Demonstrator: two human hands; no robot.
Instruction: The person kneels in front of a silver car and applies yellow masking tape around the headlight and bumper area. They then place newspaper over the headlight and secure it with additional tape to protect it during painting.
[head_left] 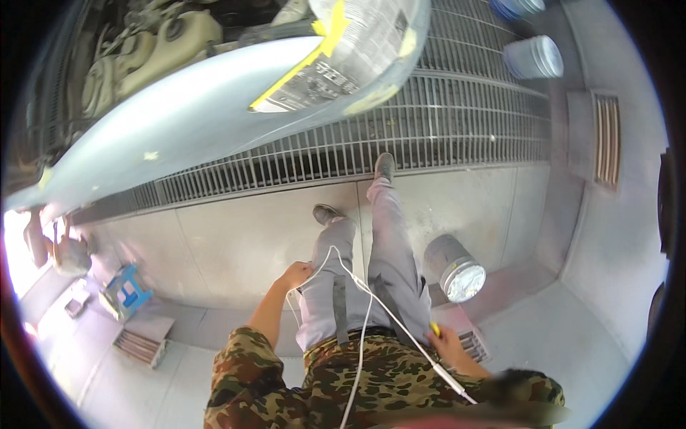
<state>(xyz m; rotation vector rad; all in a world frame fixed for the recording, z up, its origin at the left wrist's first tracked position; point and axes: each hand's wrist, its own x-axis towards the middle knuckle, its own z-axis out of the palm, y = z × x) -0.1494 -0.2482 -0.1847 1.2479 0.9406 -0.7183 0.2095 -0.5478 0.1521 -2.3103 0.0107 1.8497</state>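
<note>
My left hand (297, 274) hangs beside my left thigh with its fingers curled in. A white cable (333, 249) loops past it and across my legs, and whatever those fingers hold, if anything, is hidden. By my right hip my right hand (450, 346) is closed around a small yellow object (434, 329). Only its end shows, so its kind is unclear. Ahead of me stands a car with a pale blue-grey fender (193, 93). Printed newspaper (336, 75) covers its front corner, edged with yellow masking tape (289, 76).
Metal floor grating (457, 107) runs under the car. A grey bucket (446, 261) stands near my right leg; a white pail (534, 57) and a blue one (516, 6) are farther right. At left are a blue step stool (127, 292) and another person's hand and arm (68, 250).
</note>
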